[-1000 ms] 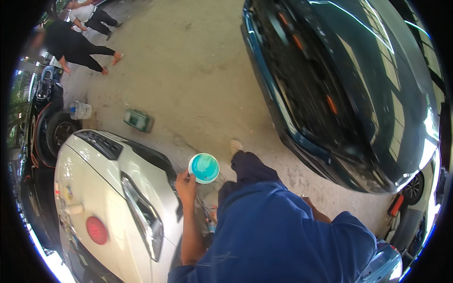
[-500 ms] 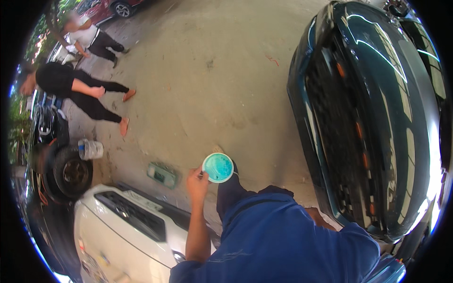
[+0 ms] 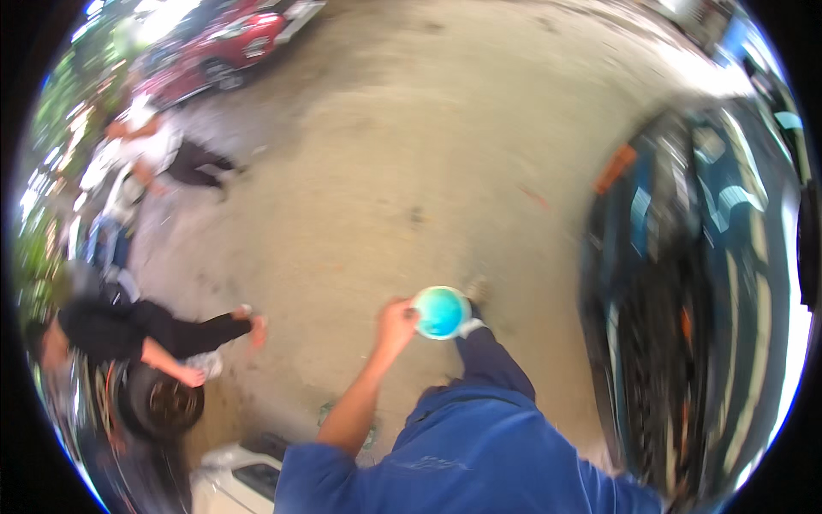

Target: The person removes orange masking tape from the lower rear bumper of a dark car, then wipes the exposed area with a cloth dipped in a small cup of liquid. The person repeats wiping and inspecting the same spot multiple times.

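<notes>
The left hand [image 3: 396, 325] has its fingers closed on the left edge of a turquoise-filled tub [image 3: 441, 313], just below frame centre; hold it level. The right hand is out of sight.

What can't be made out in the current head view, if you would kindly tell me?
All in the head view:
The right hand: out of sight, perhaps behind the blue shirt or beyond the lower edge.
The left hand: exact grip, blurred and partly behind the tub.
The tub: underside, hidden by its own rim and turquoise contents.
The white car: cut off by the lower edge.
</notes>
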A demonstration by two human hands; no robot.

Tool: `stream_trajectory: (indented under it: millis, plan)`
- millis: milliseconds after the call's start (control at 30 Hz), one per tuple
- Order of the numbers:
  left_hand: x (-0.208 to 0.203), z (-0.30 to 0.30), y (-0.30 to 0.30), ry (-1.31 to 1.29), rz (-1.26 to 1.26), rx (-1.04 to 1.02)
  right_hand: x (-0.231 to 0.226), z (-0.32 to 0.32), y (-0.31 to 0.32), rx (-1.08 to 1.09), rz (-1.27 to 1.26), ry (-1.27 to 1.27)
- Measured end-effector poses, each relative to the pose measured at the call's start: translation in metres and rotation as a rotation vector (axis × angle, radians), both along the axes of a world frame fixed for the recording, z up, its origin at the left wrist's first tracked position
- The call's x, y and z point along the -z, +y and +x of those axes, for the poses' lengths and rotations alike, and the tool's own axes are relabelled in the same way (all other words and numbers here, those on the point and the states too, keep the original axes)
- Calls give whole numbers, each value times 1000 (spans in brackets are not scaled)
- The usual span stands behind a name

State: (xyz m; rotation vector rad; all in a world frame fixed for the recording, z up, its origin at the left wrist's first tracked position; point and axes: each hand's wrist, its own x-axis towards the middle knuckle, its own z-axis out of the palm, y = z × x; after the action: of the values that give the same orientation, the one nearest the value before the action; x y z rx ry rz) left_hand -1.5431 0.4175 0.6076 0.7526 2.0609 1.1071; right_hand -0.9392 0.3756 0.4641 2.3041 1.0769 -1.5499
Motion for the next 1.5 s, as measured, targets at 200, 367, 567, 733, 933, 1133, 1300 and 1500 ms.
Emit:
stream_trajectory:
  millis: [200,367,567,733,933,1133,1300,1500]
  plan:
    - [-22,-92,192,146,-46,143,50,-149,214,-39,27,95]
    - [-7,-155,349,140,52,173,50,-184,274,141,59,134]
    - [23,-242,574,38,20,468,70,-280,325,710,140,-42]
    - [29,-264,746,123,-28,777,50,-413,424,1220,324,28]
    - [54,-218,904,157,-65,1170,37,-499,510,1864,524,383]
    - [122,-149,975,168,-65,1419,53,-516,570,1959,658,409]
    - [264,-84,1005,101,-108,1507,111,-505,623,1922,736,390]
    - [489,-10,1008,289,-97,1661,234,-479,690,2122,836,549]
